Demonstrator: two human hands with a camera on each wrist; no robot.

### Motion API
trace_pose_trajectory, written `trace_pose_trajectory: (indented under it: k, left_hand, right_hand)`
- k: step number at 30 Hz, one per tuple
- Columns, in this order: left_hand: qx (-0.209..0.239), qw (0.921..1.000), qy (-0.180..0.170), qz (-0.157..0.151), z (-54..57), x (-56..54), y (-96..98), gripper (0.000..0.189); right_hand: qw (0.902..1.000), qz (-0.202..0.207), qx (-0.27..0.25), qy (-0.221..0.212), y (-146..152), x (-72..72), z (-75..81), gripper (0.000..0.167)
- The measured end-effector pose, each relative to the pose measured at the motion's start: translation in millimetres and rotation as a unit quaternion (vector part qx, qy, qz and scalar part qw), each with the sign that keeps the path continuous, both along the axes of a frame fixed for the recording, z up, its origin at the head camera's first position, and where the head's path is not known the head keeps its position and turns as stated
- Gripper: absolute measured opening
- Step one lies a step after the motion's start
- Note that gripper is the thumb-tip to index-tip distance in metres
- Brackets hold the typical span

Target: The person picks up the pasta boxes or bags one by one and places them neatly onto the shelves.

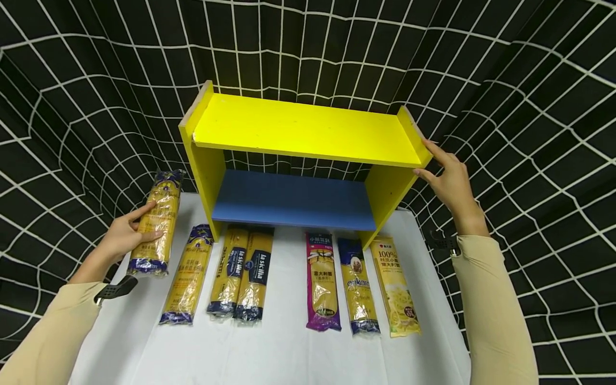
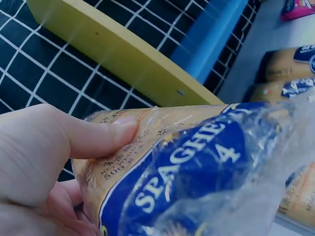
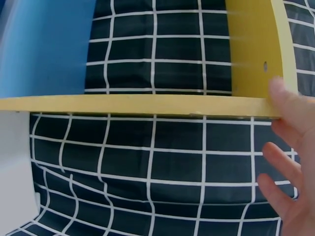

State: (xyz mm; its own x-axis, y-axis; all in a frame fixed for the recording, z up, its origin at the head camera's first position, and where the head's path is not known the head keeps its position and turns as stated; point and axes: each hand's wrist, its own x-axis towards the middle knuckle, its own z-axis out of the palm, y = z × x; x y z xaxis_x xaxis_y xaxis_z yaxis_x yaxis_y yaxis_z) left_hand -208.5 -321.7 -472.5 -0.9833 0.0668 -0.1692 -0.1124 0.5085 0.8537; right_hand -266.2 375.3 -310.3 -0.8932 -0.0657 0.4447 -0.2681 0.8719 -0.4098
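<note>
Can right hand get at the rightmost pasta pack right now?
Probably yes, once the right hand lets go of the yellow shelf: the rightmost pasta pack lies on the table on that side, with nothing seen on top of it.

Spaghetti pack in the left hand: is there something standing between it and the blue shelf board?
Yes, the left yellow side panel stands between the spaghetti pack and the blue shelf board; the front looks open.
</note>
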Motion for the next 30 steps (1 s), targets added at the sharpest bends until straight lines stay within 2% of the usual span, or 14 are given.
trace_pose_trajectory:
  k: [5, 9, 16, 23, 30]
  left_hand:
    - [0.025, 0.9997, -0.003, -0.002, 15.0, -4.5, 3.5, 0.089]
    - [0.026, 0.9997, -0.005, -0.004, 33.5, -9.3, 5.7, 0.089]
    - [0.028, 0.9996, -0.011, -0.003, 72.6, -17.2, 5.6, 0.091]
    - [0.024, 0.9996, -0.005, 0.015, 115.2, -22.5, 6.4, 0.09]
    - [0.016, 0.9992, 0.016, 0.031, 154.8, -30.9, 11.7, 0.089]
  right_hand:
    - [1.0, -0.001, -0.005, -0.006, -1.3, 0.9, 1.3, 0.071]
    - [1.0, -0.003, -0.007, 0.0, -1.0, 1.6, 0.9, 0.07]
    - [0.9999, 0.006, -0.012, 0.008, 0.2, -0.2, -0.1, 0.07]
    - [0.9997, 0.013, -0.022, 0.005, 2.7, -1.5, 0.0, 0.069]
    - [0.9994, 0.02, -0.028, 0.003, 4.0, -2.3, -0.4, 0.068]
